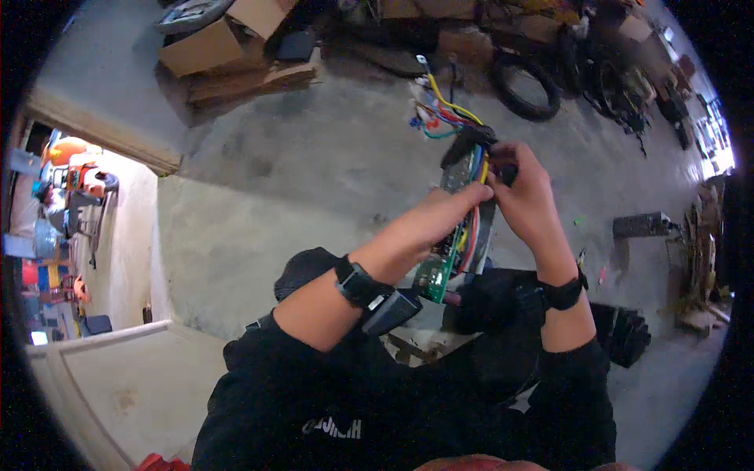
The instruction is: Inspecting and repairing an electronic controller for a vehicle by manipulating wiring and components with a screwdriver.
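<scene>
A long green circuit board (433, 276) is held up in front of me, tilted, its upper end away from me. Blue, yellow and red wires (473, 243) run along its right side. A black end piece (469, 144) sits at its top, and loose coloured leads (454, 104) with connectors and a ring terminal fan out beyond it. My left hand (463, 196) lies across the middle of the board and is closed on it, most fingers hidden. My right hand (520, 184) is closed at the board's upper right, fingers bent against the wires beside the black end piece.
Cardboard boxes (206, 51) lie at the far left. A black tyre (525, 88) and piled parts line the far wall. A dark rectangular block (640, 226) rests on the concrete floor (314, 165) to the right. A doorway (118, 228) opens on the left.
</scene>
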A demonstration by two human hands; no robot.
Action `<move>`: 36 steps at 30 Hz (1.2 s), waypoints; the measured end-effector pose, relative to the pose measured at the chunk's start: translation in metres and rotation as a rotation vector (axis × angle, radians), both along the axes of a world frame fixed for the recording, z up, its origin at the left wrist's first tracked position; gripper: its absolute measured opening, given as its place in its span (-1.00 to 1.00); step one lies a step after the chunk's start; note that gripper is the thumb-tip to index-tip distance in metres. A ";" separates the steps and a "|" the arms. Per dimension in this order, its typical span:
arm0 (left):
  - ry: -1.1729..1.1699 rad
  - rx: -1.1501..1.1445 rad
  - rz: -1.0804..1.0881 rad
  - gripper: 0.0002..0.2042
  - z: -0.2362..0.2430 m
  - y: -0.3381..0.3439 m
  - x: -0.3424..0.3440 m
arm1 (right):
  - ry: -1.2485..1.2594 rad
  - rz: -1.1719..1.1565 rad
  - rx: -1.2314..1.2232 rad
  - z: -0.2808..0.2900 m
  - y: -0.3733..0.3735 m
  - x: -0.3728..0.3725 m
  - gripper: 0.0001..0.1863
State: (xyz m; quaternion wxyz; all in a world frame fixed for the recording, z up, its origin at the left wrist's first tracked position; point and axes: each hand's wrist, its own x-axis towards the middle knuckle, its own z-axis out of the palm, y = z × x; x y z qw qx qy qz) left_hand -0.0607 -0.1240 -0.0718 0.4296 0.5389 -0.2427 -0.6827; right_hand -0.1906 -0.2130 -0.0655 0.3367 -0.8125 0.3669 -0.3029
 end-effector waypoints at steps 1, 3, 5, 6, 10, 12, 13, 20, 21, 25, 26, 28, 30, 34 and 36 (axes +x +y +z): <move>-0.012 -0.012 -0.047 -0.62 0.001 0.000 0.002 | -0.004 0.001 0.004 0.001 0.000 -0.001 -0.63; -0.054 0.038 -0.055 -0.62 0.005 0.002 0.002 | 0.042 0.022 0.014 -0.003 -0.003 -0.002 -0.65; -0.112 0.043 -0.023 -0.61 0.009 0.000 0.001 | 0.224 -0.016 -0.097 -0.006 -0.002 -0.002 -0.62; -0.101 0.035 -0.030 -0.61 0.004 0.000 0.000 | 0.280 -0.025 -0.081 -0.005 0.001 -0.002 -0.61; -0.075 0.033 -0.047 -0.64 -0.012 -0.002 0.007 | 0.356 -0.053 -0.045 0.005 0.007 0.007 -0.56; -0.109 0.081 -0.048 -0.65 0.009 -0.001 0.006 | 0.272 -0.074 -0.021 0.006 0.007 0.004 -0.57; -0.103 0.083 -0.087 -0.67 0.017 0.001 0.009 | 0.206 -0.068 0.010 0.007 0.006 0.004 -0.57; -0.099 0.098 0.007 -0.65 0.007 0.003 0.006 | -0.077 -0.096 0.233 0.001 0.001 0.000 -0.60; -0.077 0.132 -0.020 -0.67 0.007 0.001 0.009 | -0.084 -0.090 0.261 0.002 0.000 0.001 -0.60; -0.082 0.042 0.058 -0.69 0.003 0.002 0.004 | -0.037 -0.032 0.127 -0.007 0.001 0.002 -0.55; -0.095 0.036 0.051 -0.69 0.002 0.001 0.003 | -0.009 -0.025 0.094 -0.006 0.003 0.001 -0.54; -0.123 0.032 0.041 -0.70 -0.001 0.001 0.002 | 0.206 -0.032 0.054 0.004 0.008 0.001 -0.47; -0.144 0.018 0.021 -0.69 -0.011 -0.001 0.005 | 0.351 -0.019 0.050 0.011 0.013 0.004 -0.45; -0.108 0.044 -0.032 -0.69 -0.001 0.001 0.011 | 0.274 -0.069 0.045 0.008 0.013 0.008 -0.42; -0.090 0.051 -0.037 -0.70 -0.003 -0.001 0.010 | 0.278 -0.092 0.029 -0.001 0.009 0.006 -0.44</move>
